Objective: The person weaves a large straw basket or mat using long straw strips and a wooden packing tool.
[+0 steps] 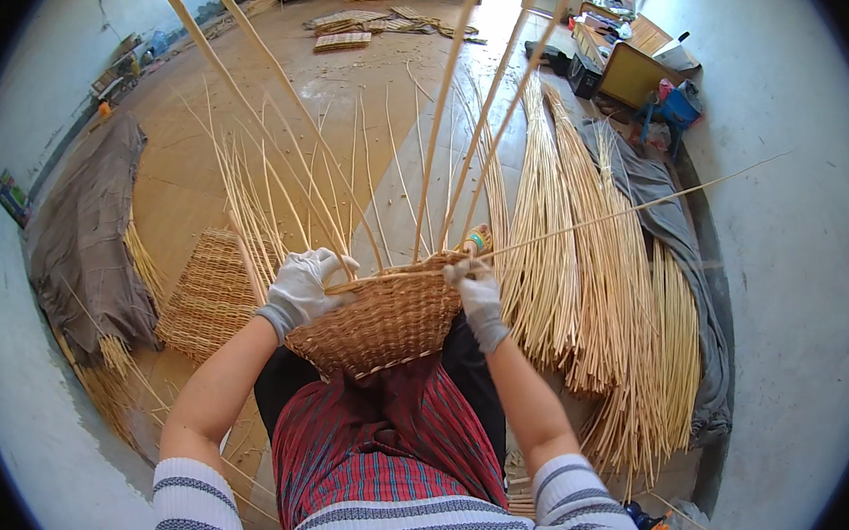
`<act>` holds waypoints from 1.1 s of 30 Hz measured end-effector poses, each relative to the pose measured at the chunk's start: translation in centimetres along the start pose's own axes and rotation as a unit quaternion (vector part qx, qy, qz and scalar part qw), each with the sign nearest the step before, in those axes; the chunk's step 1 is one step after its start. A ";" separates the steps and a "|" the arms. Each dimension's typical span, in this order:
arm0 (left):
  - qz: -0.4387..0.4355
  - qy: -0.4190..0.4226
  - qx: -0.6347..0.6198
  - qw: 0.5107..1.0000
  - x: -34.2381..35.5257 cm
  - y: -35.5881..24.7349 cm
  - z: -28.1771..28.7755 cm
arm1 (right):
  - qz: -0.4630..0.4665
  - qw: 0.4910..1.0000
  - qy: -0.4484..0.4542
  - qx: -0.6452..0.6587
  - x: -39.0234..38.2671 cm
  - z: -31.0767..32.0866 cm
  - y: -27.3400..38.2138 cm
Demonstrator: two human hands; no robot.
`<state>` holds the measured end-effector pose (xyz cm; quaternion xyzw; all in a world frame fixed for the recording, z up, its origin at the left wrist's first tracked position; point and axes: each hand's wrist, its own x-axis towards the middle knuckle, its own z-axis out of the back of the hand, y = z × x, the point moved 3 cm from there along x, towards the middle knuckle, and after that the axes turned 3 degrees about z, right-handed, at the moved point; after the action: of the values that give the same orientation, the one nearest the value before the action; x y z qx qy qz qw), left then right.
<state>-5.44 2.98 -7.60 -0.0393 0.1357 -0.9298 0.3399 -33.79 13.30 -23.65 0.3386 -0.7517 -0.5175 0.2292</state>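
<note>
A partly woven wicker basket point(386, 323) leans tilted across my lap, its tall bare stakes point(442, 128) rising from the rim and fanning out away from me. My left hand point(305, 286), in a white glove with a grey cuff, grips the basket at the left end of its rim. At the right end my gloved right hand point(478, 296) closes its fingers on a long thin willow rod point(635, 214). That rod runs along the rim and sticks out far to the upper right. My fingertips partly hide the weave there.
Bundles of peeled rods point(581, 276) lie to my right beside a grey cloth point(688, 224). On the left are a flat woven panel point(211, 294) and a dark cloth point(87, 232) over more rods. Woven pieces point(343, 42) lie farther off; boxes and a blue bucket point(679, 108) stand by the right wall.
</note>
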 end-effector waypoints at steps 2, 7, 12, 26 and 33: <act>-0.046 -0.081 0.026 0.995 -0.4 0.3 0.0 | 0.010 0.999 0.020 0.047 -1.3 -1.9 0.2; -0.068 -0.050 -0.062 0.995 2.9 -0.4 -1.7 | 0.010 0.999 0.050 -0.002 -1.1 -2.3 2.0; -0.036 -0.111 -0.068 0.991 3.4 -1.8 -1.8 | 0.106 0.994 -0.012 -0.028 -4.1 -3.4 3.5; -0.087 -0.185 -0.198 0.959 2.7 -1.0 -1.8 | 0.355 0.690 0.204 -0.597 -0.5 -19.8 15.2; -0.048 -0.128 -0.126 0.983 2.9 -0.8 -2.3 | 0.285 0.467 0.361 -0.755 1.4 -21.2 13.2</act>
<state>-8.54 2.27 -9.61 -0.2069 0.2047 -0.9080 0.3015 -23.60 2.15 -3.77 -0.0422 0.0259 -0.6218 0.7816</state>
